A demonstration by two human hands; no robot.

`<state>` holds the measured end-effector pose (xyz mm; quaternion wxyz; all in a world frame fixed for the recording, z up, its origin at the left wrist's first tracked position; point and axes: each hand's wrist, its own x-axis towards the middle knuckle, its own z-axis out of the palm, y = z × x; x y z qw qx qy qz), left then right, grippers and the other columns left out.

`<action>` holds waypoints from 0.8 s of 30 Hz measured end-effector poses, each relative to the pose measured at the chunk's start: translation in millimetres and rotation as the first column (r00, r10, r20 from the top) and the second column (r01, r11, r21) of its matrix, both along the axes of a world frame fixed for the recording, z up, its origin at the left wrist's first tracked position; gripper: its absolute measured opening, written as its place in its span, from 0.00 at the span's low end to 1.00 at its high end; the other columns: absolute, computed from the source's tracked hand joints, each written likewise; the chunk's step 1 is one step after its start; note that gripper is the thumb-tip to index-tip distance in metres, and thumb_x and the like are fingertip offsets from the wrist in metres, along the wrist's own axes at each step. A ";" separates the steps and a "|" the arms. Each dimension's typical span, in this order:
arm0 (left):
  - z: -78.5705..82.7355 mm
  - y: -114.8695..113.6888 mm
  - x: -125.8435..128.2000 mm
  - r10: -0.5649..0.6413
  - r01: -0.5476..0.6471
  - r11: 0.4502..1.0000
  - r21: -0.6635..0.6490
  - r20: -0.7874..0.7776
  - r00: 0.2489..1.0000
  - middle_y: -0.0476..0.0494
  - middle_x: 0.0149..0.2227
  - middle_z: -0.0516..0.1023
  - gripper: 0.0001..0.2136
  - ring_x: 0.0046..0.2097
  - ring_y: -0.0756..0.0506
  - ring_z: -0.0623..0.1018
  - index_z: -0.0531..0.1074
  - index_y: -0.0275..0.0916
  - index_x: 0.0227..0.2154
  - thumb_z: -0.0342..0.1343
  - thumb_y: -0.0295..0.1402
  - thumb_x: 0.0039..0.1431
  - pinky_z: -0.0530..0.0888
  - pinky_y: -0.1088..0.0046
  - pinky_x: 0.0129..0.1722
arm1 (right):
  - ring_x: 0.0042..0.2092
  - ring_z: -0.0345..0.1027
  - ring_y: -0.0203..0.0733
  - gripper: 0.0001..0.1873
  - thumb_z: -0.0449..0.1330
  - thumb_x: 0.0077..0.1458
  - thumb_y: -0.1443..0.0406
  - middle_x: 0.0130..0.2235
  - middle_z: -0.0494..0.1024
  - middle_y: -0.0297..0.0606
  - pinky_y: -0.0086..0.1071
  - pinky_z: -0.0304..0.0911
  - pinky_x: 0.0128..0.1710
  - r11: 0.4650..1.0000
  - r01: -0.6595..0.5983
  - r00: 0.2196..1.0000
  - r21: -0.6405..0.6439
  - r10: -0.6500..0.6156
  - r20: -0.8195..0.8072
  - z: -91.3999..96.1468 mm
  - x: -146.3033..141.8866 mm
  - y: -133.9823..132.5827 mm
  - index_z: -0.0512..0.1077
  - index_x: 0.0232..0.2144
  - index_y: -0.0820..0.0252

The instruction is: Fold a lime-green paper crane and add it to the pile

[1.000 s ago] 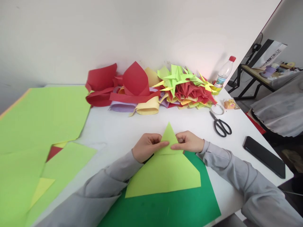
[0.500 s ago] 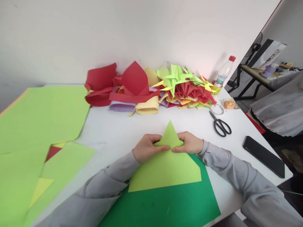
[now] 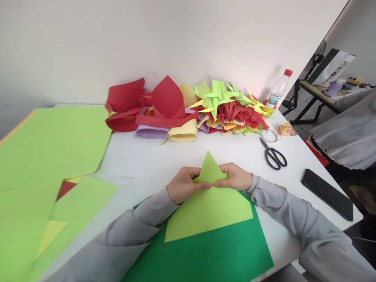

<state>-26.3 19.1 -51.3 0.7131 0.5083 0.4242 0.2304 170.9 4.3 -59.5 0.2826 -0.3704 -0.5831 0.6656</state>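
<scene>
A light green sheet of paper (image 3: 210,213), folded to a point at its far end, is pinched between both hands. My left hand (image 3: 185,184) grips its left side, thumb on top and fingers tucked behind. On the opposite side my right hand (image 3: 235,177) holds it the same way, the two thumb tips nearly meeting at the middle. The fingers under the paper are hidden. Beneath it a dark green board (image 3: 229,250) lies on the white table (image 3: 141,164).
Large light green sheets (image 3: 58,145) cover the left side. Red paper shapes (image 3: 167,98) and a pile of folded paper stars (image 3: 232,105) line the wall. To the right are black-handled scissors (image 3: 274,157), a tape roll (image 3: 268,136), a bottle (image 3: 277,92) and a black phone (image 3: 327,194).
The folded paper has turned slightly: its tip has shifted left, and its near edge has moved right and tilts more. Both hands keep their pinch, almost in place.
</scene>
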 end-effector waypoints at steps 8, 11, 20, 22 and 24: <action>-1.4 7.3 -6.7 0.130 -0.120 0.986 -0.114 0.086 0.988 0.46 0.25 0.82 0.22 0.27 0.43 0.80 0.78 0.34 0.34 0.72 0.37 0.31 0.79 0.69 0.27 | 0.29 0.72 0.36 0.26 0.71 0.38 0.55 0.28 0.78 0.33 0.29 0.69 0.32 0.962 0.072 0.983 -0.263 -0.113 -0.144 1.4 10.1 9.2 0.74 0.38 0.66; -3.3 8.9 -6.8 0.170 -0.154 0.978 -0.141 0.108 0.980 0.44 0.27 0.82 0.24 0.28 0.43 0.80 0.78 0.35 0.37 0.72 0.37 0.32 0.79 0.69 0.28 | 0.28 0.72 0.35 0.26 0.71 0.38 0.54 0.27 0.78 0.33 0.29 0.69 0.32 0.948 0.134 0.971 -0.289 -0.184 -0.151 1.3 10.3 10.8 0.74 0.37 0.66; -8.1 3.0 -4.6 0.239 -0.234 0.971 -0.056 0.125 0.963 0.46 0.24 0.81 0.20 0.26 0.44 0.79 0.79 0.34 0.34 0.71 0.38 0.34 0.76 0.71 0.25 | 0.23 0.70 0.33 0.24 0.70 0.37 0.51 0.25 0.78 0.31 0.26 0.65 0.25 0.938 0.247 0.962 -0.241 -0.268 -0.054 1.7 7.7 8.5 0.73 0.29 0.64; -6.7 3.9 -5.9 0.225 -0.217 0.974 -0.064 0.149 0.963 0.45 0.23 0.80 0.18 0.25 0.44 0.78 0.79 0.33 0.31 0.70 0.38 0.35 0.76 0.70 0.24 | 0.22 0.68 0.31 0.23 0.70 0.37 0.51 0.24 0.77 0.30 0.25 0.63 0.23 0.939 0.249 0.961 -0.237 -0.269 -0.058 2.5 9.8 9.6 0.73 0.28 0.64; -5.0 6.1 -8.4 0.195 -0.175 0.979 -0.108 0.219 0.956 0.43 0.24 0.80 0.15 0.26 0.42 0.79 0.79 0.33 0.28 0.68 0.39 0.37 0.76 0.68 0.26 | 0.21 0.67 0.30 0.23 0.70 0.37 0.51 0.23 0.76 0.29 0.24 0.62 0.22 0.938 0.229 0.963 -0.261 -0.257 -0.077 3.3 12.8 11.7 0.72 0.27 0.64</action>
